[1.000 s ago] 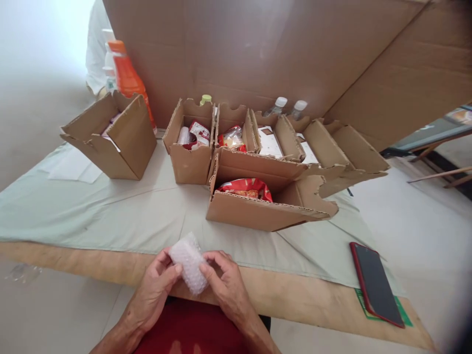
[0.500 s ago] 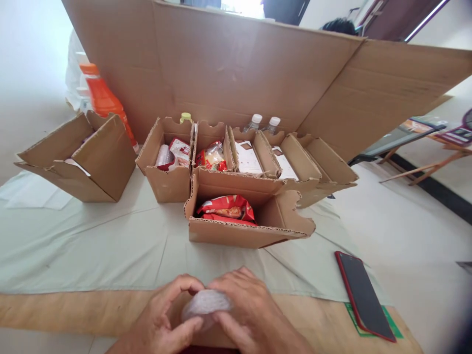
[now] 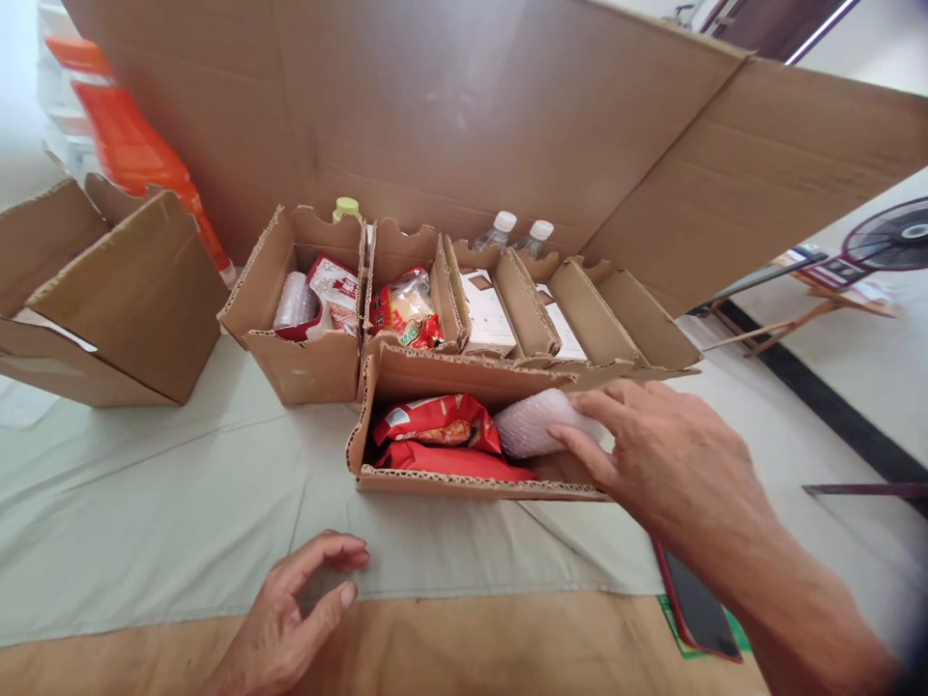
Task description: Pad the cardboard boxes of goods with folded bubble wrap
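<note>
A bubble-wrapped roll (image 3: 535,423) lies tilted in the right half of the front cardboard box (image 3: 478,483). The thumb and fingers of my right hand (image 3: 645,435) are closed round its right end. To the left of the roll, in the same box, are red snack packets (image 3: 442,425), one in front of the other. My left hand (image 3: 301,604) is near the table's front edge, its fingers apart and curved, holding nothing. It is below and left of the front box, not touching it.
Behind stands a row of open boxes; one holds another wrapped roll (image 3: 294,302), another snack bags (image 3: 407,309). An orange bottle (image 3: 130,135) stands beside the left box (image 3: 137,300). A tall cardboard panel (image 3: 435,106) closes the back. A phone (image 3: 700,599) lies at right.
My right hand has carried the bubble-wrapped roll from between both hands forward and right into the front box. My left hand has let go and moved left. The view has shifted closer.
</note>
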{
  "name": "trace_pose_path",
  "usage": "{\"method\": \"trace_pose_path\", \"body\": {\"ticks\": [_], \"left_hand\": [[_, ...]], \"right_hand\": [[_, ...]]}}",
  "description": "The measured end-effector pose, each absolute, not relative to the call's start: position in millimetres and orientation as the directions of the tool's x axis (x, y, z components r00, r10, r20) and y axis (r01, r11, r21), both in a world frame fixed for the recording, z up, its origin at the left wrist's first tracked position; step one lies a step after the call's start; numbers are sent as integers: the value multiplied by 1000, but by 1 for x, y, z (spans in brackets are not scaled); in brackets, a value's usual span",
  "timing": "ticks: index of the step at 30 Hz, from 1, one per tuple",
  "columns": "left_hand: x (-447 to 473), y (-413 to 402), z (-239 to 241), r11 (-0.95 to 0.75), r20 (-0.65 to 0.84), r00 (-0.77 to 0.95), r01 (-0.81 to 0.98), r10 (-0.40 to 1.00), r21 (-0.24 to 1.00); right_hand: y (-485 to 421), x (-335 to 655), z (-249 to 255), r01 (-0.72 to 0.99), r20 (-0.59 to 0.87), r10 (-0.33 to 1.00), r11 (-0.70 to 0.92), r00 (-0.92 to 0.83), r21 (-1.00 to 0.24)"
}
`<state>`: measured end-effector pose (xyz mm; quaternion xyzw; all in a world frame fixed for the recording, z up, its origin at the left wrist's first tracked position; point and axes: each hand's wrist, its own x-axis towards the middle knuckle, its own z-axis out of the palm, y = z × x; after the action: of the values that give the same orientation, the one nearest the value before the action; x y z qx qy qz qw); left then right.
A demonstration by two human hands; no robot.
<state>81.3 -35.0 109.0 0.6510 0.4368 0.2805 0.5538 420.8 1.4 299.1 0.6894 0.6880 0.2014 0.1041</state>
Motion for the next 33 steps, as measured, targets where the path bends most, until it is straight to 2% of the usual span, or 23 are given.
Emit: {"method": "trace_pose_path", "body": {"ticks": [3,6,8,10,15,18,22,25,33], "left_hand": [[81,-31,110,-28,-100,458,265,883,964],[80,-27,110,-38,-79,428,257,900,966],[80,-27,110,-46,-65,399,262,915,964],[80,-28,108,-56,-62,407,273,911,960],[77,-33,109,-67,-80,460,295,884,953],[80,-35,114,-58,-84,455,289,887,956],[86,-37,119,-54,-80,435,287,897,956],[90,-37,119,-82,-74,468,304,880,949],[93,-39,111,-139,-40,483,329,875,934]], "right_hand": [[9,406,308,876,-105,993,5,52,483],[22,391,321,857,-318,932,18,172,515],[33,383,323,837,-374,899,15,228,546],[44,378,319,842,-396,893,38,213,538],[60,380,301,908,-488,867,122,99,401],[58,384,299,918,-469,882,150,43,367],[48,387,308,892,-319,947,106,44,439],[43,386,308,885,-271,962,97,34,455],[54,392,297,916,-374,927,179,-34,358]]}}
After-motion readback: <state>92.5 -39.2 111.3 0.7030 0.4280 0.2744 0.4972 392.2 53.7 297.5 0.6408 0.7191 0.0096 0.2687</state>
